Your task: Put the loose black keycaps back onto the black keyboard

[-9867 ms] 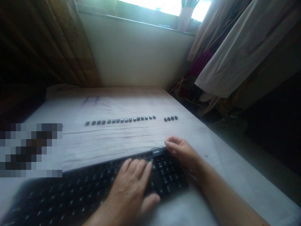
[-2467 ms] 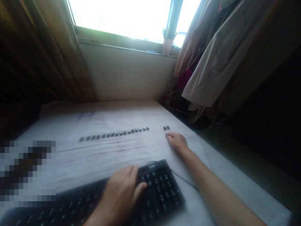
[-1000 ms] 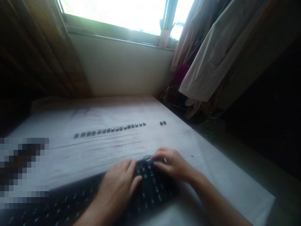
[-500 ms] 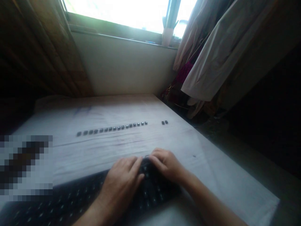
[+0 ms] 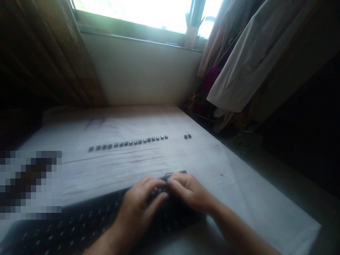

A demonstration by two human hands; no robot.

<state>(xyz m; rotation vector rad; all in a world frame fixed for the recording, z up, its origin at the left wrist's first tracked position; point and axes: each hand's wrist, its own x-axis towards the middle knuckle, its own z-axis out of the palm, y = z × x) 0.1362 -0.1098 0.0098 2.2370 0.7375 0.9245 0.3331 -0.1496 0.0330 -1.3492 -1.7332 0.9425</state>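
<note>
A black keyboard (image 5: 66,226) lies tilted across the near side of the white cloth-covered surface. My left hand (image 5: 140,205) rests over its right-middle part, fingers curled and thumb bent inward among the keys. Close beside it, my right hand (image 5: 188,189) is closed at the keyboard's upper right, its fingertips nearly meeting my left fingers. Whether a single key is pinched there is hidden and blurred. Farther off, a row of small dark keycaps (image 5: 130,143) runs across the cloth, and two more keycaps (image 5: 187,136) sit apart to the right.
The white cloth (image 5: 239,198) has a small dark speck (image 5: 221,175) right of my hand. A pixelated patch (image 5: 29,184) covers the left side. Behind are a curtain (image 5: 47,53), a window ledge with a potted plant (image 5: 191,37), and hanging clothes (image 5: 244,63).
My left fingers have curled, and the thumb has shifted up and right toward the right hand. My right fingers have lowered slightly, baring the keyboard's top corner. The view has shifted slightly.
</note>
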